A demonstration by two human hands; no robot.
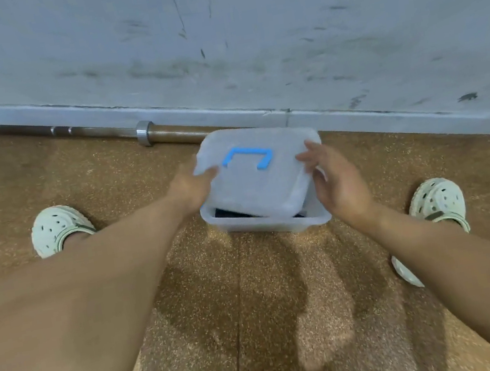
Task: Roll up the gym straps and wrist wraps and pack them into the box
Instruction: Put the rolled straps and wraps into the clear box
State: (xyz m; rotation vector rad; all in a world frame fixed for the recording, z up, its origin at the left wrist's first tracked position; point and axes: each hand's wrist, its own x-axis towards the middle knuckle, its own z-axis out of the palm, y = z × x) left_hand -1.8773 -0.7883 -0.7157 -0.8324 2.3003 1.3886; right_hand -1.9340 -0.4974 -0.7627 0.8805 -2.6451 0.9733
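A translucent white box (278,224) stands on the floor close to the wall. Its lid (256,183), with a blue handle (248,156), lies tilted over the box and leaves the near side uncovered. Dark straps (231,213) show inside through that gap; most of the contents are hidden by the lid. My left hand (193,183) grips the lid's left edge with the thumb on top. My right hand (334,180) holds the lid's right edge, fingers curled round it.
A steel barbell (68,130) lies along the white baseboard behind the box to the left. My feet in pale clogs (58,229) (437,203) stand on either side on the speckled brown rubber floor. A scuffed white wall rises behind.
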